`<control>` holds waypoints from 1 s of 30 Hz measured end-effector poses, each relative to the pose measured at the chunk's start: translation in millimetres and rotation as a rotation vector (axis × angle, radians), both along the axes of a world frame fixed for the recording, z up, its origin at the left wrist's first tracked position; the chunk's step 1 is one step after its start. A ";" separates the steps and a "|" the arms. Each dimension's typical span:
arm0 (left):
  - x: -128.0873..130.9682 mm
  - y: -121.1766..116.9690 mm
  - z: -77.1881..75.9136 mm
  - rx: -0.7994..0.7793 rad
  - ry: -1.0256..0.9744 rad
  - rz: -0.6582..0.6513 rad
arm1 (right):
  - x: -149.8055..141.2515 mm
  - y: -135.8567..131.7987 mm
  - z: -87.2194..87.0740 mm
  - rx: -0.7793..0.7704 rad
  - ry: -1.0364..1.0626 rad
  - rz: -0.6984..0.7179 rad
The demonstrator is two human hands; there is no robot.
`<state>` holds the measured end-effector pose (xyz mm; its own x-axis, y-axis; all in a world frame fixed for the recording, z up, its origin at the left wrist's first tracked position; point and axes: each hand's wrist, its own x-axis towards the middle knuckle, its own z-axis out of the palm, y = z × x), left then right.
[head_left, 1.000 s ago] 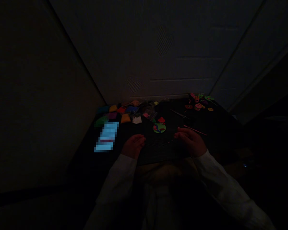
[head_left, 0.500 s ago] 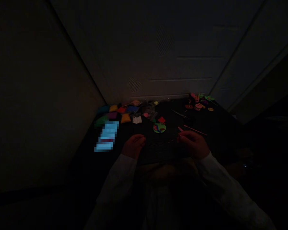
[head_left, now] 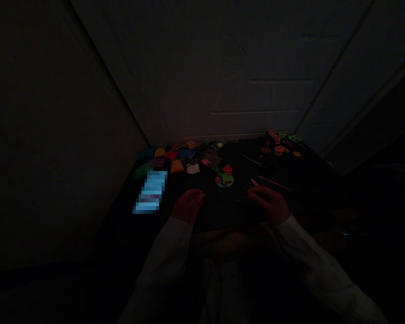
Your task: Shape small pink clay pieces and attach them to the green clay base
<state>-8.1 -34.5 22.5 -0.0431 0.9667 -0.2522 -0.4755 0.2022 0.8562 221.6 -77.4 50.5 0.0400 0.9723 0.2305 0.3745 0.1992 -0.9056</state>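
My left hand [head_left: 189, 205] is closed in a pinch above the front of the dark table [head_left: 219, 216]; anything between its fingertips is too small and dark to name. Across from it, my right hand [head_left: 270, 203] has its thumb and fingertips pressed together, and what they may hold cannot be made out. A few tiny specks [head_left: 239, 199] lie between the hands. Just beyond them is a round green clay piece [head_left: 228, 181] with blue, pink and red parts and a red cap-like shape [head_left: 227, 168] at its top. Close to my right fingers lies a pink pointed tool [head_left: 254, 182].
A thin pink stick [head_left: 275, 183] and scissors [head_left: 253, 159] lie on the right. Behind them are several colourful clay figures [head_left: 278, 150]. Bags of coloured clay, one orange [head_left: 177, 166], fill the back left, near a glowing, pixelated phone-like screen [head_left: 151, 191]. A pale wall [head_left: 256, 96] rises behind the table.
My right hand has shifted slightly left, toward my left hand, and uncovered more of the pink tool. The left hand has stayed nearly still. The picture is a little darker.
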 end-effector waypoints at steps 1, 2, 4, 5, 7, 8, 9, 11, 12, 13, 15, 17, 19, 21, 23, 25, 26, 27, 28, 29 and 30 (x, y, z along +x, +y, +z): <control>-0.2 0.3 -0.5 0.000 0.002 -0.002 | -0.9 0.2 -0.5 0.005 0.002 0.001; -0.4 0.6 -1.1 0.000 0.005 -0.003 | -1.9 0.3 -0.5 0.014 0.000 0.003; -0.7 1.0 -2.0 -0.002 0.009 -0.005 | -3.9 0.0 0.8 0.044 -0.027 0.011; -0.7 1.1 -2.1 -0.002 0.009 -0.004 | -4.7 -0.3 1.9 0.059 -0.047 0.018; -0.6 0.9 -1.8 -0.001 0.009 -0.002 | -6.1 -1.2 3.9 0.088 -0.082 0.034; -0.5 0.7 -1.4 0.000 0.009 -0.002 | -6.5 -1.6 4.7 0.098 -0.094 0.038; -0.4 0.5 -0.9 0.000 0.010 -0.003 | -6.9 -2.0 5.2 0.104 -0.104 0.041; -0.3 0.2 -0.1 -0.003 0.014 -0.006 | -7.2 -2.5 5.5 0.108 -0.117 0.038; -0.2 0.3 0.2 -0.004 0.015 -0.006 | -7.2 -2.6 5.5 0.113 -0.120 0.036; -0.2 0.4 0.4 -0.006 0.016 -0.005 | -7.3 -2.6 5.3 0.118 -0.122 0.034; 0.0 0.8 0.4 -0.010 0.019 -0.002 | -7.5 -2.6 4.9 0.126 -0.126 0.030; 0.3 0.8 0.6 -0.014 0.021 -0.002 | -7.9 -2.6 4.1 0.118 -0.132 0.034; 0.5 0.5 1.1 -0.014 0.023 -0.002 | -8.5 -2.7 2.9 0.104 -0.133 0.051; 0.7 -0.1 1.6 -0.013 0.022 0.002 | -9.2 -2.6 1.6 0.103 -0.123 0.062; 0.7 -0.5 1.9 -0.011 0.022 0.003 | -10.0 -2.4 0.6 0.112 -0.121 0.062; 0.7 -0.6 2.2 -0.009 0.023 0.002 | -10.4 -2.2 0.0 0.119 -0.131 0.058; 0.7 -0.6 2.4 -0.009 0.025 0.002 | -10.4 -2.0 -0.3 0.122 -0.138 0.059; 0.7 -0.6 2.7 -0.009 0.028 0.003 | -10.3 -1.7 -0.9 0.124 -0.145 0.060; 0.8 -0.7 3.0 -0.009 0.030 0.003 | -9.9 -1.4 -1.7 0.127 -0.151 0.058; 0.9 -0.9 3.3 -0.009 0.033 0.003 | -9.2 -0.8 -2.9 0.131 -0.159 0.055; 1.0 -1.1 3.4 -0.009 0.034 0.002 | -8.5 -0.1 -4.4 0.137 -0.169 0.054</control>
<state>-7.1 -35.5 25.9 -0.0538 0.9643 -0.2591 -0.4469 0.2088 0.8699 213.1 -77.5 46.1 -0.0612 0.9311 0.3595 0.5039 0.3397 -0.7941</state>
